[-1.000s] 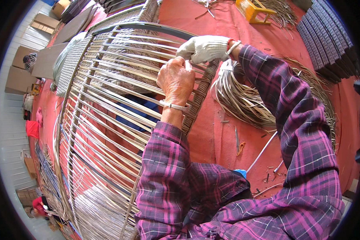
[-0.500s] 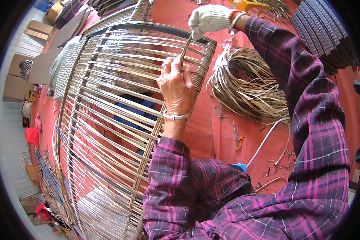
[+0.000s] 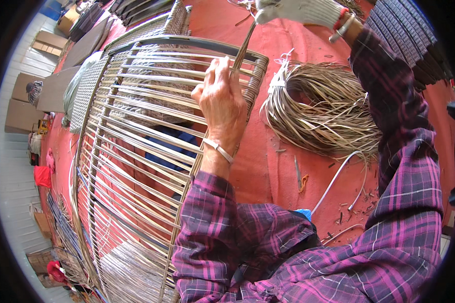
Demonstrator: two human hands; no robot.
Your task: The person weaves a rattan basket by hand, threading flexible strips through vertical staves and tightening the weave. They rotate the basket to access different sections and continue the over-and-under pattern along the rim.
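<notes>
A half-woven wicker furniture frame (image 3: 136,123) lies tilted on my left, long tan strips running across its dark bars. My bare left hand (image 3: 221,103) rests over its right side near the far corner, fingers curled down into the strips; their tips are partly hidden. Beside those fingers rises a flat brown bunch of rattan strips (image 3: 243,48), drawn taut up and away from the frame. At its upper end my right hand (image 3: 298,11), in a white knitted glove, is closed on it. Tightly wrapped strips (image 3: 254,86) cover the frame's right rail.
A tied coil of rattan strips (image 3: 328,111) lies on the red floor covering (image 3: 268,166) to the right. Near it are a pointed metal tool (image 3: 297,165), a white cord (image 3: 333,179) and scattered offcuts. Dark woven panels (image 3: 402,38) are stacked at far right.
My right hand has moved right and away from the frame, drawing out a longer stretch of rattan strips. My left hand stays at the frame, its wrist turned slightly.
</notes>
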